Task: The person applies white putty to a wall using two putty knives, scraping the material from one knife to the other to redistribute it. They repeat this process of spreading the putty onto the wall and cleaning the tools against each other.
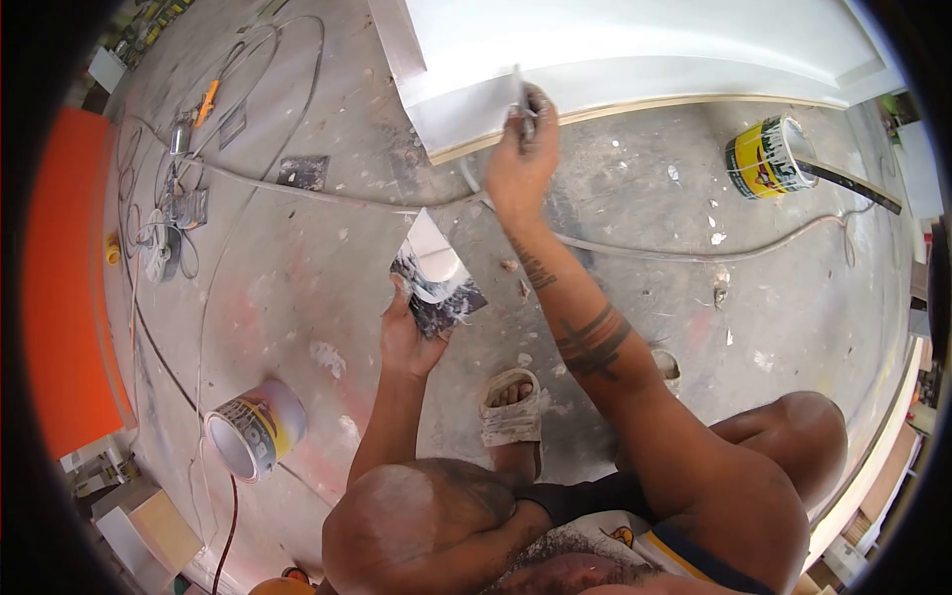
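My left hand grips the lower edge of a dark, paint-smeared board with a white patch of paste on it. Farther up, my right hand is closed around a thin putty knife, its blade pointing up. The blade is in front of the lower part of a white panel; whether it touches the surface I cannot tell. Part of the knife is hidden by my fingers.
A yellow-labelled bucket with a dark stick stands at the right. Another bucket is at the lower left. A hose crosses the stained floor. Cables and tools lie left, near an orange panel.
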A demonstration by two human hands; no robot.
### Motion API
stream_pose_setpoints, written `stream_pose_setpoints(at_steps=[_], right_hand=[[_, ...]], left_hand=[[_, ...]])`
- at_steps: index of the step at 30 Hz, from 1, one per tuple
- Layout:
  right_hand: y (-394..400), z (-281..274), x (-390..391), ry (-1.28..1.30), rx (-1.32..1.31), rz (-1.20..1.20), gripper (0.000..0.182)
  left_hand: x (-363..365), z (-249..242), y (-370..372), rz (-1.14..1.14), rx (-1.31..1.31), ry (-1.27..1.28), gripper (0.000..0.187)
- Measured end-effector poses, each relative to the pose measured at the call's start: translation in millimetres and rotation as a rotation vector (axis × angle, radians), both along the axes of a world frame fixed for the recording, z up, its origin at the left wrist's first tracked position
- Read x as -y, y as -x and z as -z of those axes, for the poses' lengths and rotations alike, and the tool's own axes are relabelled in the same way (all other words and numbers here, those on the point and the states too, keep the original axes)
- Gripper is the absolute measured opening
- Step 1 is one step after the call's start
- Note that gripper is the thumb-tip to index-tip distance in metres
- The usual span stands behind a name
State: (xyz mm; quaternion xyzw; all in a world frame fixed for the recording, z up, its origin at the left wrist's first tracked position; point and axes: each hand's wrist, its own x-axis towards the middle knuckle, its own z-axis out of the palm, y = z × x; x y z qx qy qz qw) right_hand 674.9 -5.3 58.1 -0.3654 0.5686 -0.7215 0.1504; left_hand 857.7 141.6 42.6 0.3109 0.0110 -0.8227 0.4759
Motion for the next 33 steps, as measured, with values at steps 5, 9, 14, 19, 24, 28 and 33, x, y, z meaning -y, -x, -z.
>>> stream_pose_setpoints(at_steps=[5,9,14,19,24,28,33], right_hand=[[-38.9,-15.0,-24.1,0.055,-0.498,-0.063,0.039],[-27.2,-32.5,-41.7,0.026,-0.400,-0.543,0.048],[21.7,-50.9,-97.0,0.254,-0.948,-0.972,0.050],[74.5,-2.1,-126.1,-0.090,-1.105,-0.776,0.054],[192.1,54.3,-90.5,-0.215,-0.845,-0.262,0.046],[304.9,45.5,-29.0,-0.232,-0.311,0.242,0.029],[338.6,25.2,14.7,-0.286,-0.161,0.343,0.031]], left_hand=[[7.3,19.7,-26.4,0.022,-0.119,0.077,0.038],[17.3,18.0,-42.0,0.003,-0.184,0.014,0.031],[21.0,20.3,-35.6,-0.045,-0.237,-0.074,0.033],[33.2,8.3,-11.1,0.122,-0.227,0.259,0.037],[41.8,-48.5,12.8,-0.119,0.137,0.165,0.040],[34.3,-40.1,14.0,-0.091,0.212,0.064,0.038],[19.9,-20.4,-0.5,-0.010,0.062,0.043,0.037]])
